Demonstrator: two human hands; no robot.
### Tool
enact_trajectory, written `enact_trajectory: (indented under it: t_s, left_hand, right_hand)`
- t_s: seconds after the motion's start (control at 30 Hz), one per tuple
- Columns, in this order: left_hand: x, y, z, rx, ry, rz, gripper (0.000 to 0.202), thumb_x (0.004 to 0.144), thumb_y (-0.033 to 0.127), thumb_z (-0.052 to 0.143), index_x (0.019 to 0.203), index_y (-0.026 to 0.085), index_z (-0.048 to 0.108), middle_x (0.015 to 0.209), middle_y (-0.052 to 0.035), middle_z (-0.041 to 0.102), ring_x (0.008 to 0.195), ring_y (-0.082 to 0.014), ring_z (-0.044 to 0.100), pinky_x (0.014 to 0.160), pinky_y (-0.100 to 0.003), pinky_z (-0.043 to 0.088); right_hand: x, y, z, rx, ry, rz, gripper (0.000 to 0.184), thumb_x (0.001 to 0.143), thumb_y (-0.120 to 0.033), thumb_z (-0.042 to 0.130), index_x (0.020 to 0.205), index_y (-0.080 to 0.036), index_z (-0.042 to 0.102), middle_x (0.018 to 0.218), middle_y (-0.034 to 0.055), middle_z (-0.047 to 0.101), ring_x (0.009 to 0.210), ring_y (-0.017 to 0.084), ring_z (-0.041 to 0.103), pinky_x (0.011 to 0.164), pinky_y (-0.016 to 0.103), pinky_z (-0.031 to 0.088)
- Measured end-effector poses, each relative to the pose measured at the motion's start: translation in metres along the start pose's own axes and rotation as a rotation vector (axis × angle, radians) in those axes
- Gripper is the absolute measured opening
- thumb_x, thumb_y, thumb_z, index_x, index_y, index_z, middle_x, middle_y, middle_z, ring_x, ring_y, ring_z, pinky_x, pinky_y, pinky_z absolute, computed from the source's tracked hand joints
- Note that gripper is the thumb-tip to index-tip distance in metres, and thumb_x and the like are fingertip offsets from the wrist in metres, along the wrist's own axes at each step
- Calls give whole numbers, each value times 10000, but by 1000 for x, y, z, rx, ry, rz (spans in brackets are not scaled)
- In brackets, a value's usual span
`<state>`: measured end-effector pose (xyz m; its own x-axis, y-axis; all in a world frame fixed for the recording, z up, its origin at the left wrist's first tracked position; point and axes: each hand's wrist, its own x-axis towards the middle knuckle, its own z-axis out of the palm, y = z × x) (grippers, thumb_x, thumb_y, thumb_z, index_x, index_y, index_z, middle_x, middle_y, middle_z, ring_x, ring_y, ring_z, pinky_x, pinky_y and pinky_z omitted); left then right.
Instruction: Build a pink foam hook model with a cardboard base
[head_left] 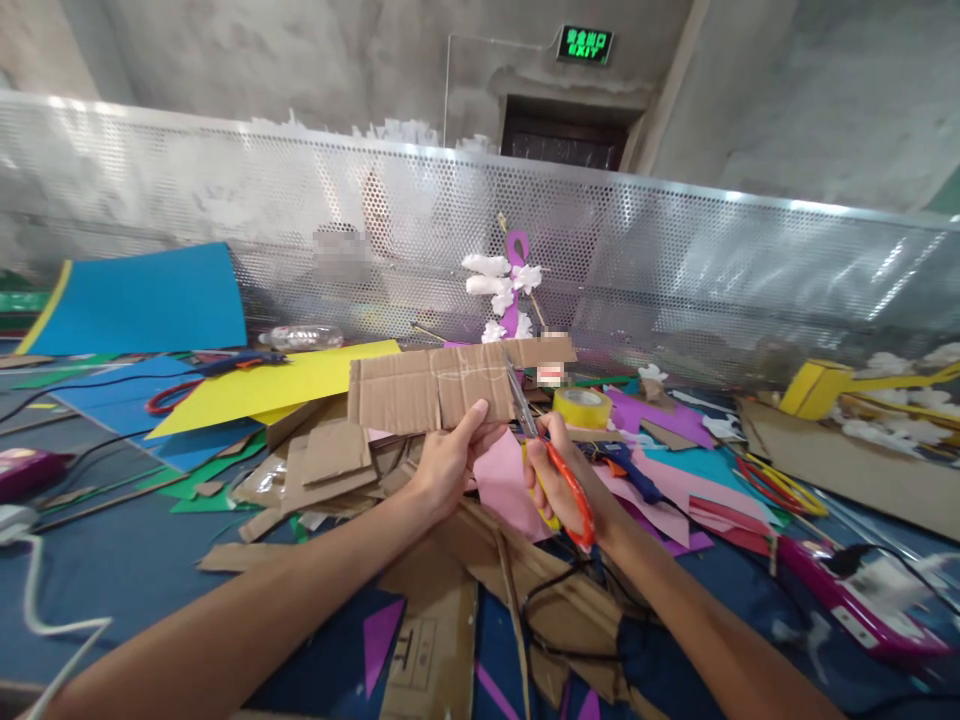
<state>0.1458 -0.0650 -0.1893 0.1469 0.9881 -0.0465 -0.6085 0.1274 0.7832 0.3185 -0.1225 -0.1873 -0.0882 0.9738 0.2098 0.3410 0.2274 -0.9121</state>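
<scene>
A strip of brown corrugated cardboard (394,392) is pinched at its lower edge by my left hand (450,460), thumb on the near face. Faint pale lines are drawn on its upper part. My right hand (562,475) is wrapped around the handles of a pair of scissors (576,490) with orange and yellow grips. The blades reach up into the cardboard right of my left thumb, and a narrower part of the strip extends to the right beyond them. Beneath both hands lie pink paper (506,485) and cardboard scraps (337,455).
Behind stands a perforated metal screen (285,210), with a purple paper figure (514,300) before it. Yellow tape (581,408) and a blue glue gun (634,475) lie near my right hand. Yellow sheets (300,375) are at left, a magenta power strip (855,600) at right.
</scene>
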Motion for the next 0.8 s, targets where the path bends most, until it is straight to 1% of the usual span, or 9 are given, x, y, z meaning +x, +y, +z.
enact_trajectory:
  t_s: [0.07, 0.13, 0.2, 0.27, 0.37, 0.53, 0.63, 0.7, 0.8]
  left_hand:
    - [8, 5, -8, 51, -15, 15, 215, 803, 287, 835, 792, 89, 754, 856, -164, 797, 857, -246, 785, 789, -277, 651]
    - [16, 15, -16, 93, -66, 25, 184, 773, 250, 840, 813, 92, 755, 867, -141, 796, 809, -219, 776, 769, -269, 650]
    - [22, 27, -23, 139, -118, 46, 159, 737, 196, 838, 817, 95, 744, 878, -120, 794, 757, -197, 761, 727, -269, 652]
    - [26, 38, -27, 194, -152, 65, 184, 700, 159, 836, 837, 101, 729, 889, -108, 790, 740, -198, 752, 671, -277, 649]
    - [31, 50, -33, 265, -157, 60, 274, 663, 133, 837, 901, 110, 703, 842, -89, 774, 704, -203, 742, 627, -292, 641]
    - [39, 60, -40, 343, -213, 23, 437, 666, 137, 832, 1070, 128, 665, 831, -72, 762, 651, -199, 732, 579, -287, 626]
    - [42, 67, -45, 380, -255, -18, 421, 644, 123, 834, 1026, 129, 658, 813, -69, 756, 608, -190, 717, 548, -280, 619]
    - [44, 71, -48, 405, -272, -41, 410, 627, 115, 837, 995, 123, 656, 793, -72, 752, 580, -186, 709, 532, -277, 615]
    - [48, 75, -53, 415, -294, -57, 418, 643, 128, 833, 1025, 118, 662, 827, -92, 766, 592, -189, 721, 535, -265, 618]
  right_hand:
    - [0, 0, -9, -20, -36, 4, 396, 992, -380, 658, 1317, -161, 601, 1249, 104, 655, 1034, 241, 678, 843, 441, 611]
    - [-2, -2, -19, -39, -71, 5, 426, 981, -477, 645, 1273, -178, 564, 1061, 73, 696, 827, 205, 693, 680, 359, 613]
    - [-5, -3, -28, -61, -93, -1, 485, 953, -635, 591, 1180, -218, 493, 821, 5, 659, 559, 146, 595, 472, 248, 514]
    - [-7, -4, -33, -88, -134, -1, 568, 909, -779, 503, 1097, -250, 417, 708, -47, 587, 428, 104, 473, 375, 194, 401]
    - [-8, -3, -34, -126, -192, 26, 638, 859, -878, 420, 1022, -264, 355, 693, -55, 575, 390, 88, 443, 344, 183, 371]
    - [-4, 0, -34, -175, -201, 41, 579, 887, -807, 497, 1008, -277, 298, 670, -45, 631, 390, 99, 459, 334, 177, 385]
    - [-4, -1, -36, -194, -222, 40, 619, 871, -812, 521, 1090, -280, 292, 664, -51, 642, 381, 98, 447, 336, 180, 399]
    - [-5, -2, -36, -156, -272, 39, 652, 867, -841, 482, 1135, -278, 291, 677, -43, 653, 380, 100, 459, 339, 182, 405]
    - [-10, -4, -34, -49, -322, 45, 683, 872, -874, 402, 1167, -264, 312, 695, -27, 658, 383, 104, 476, 349, 195, 414]
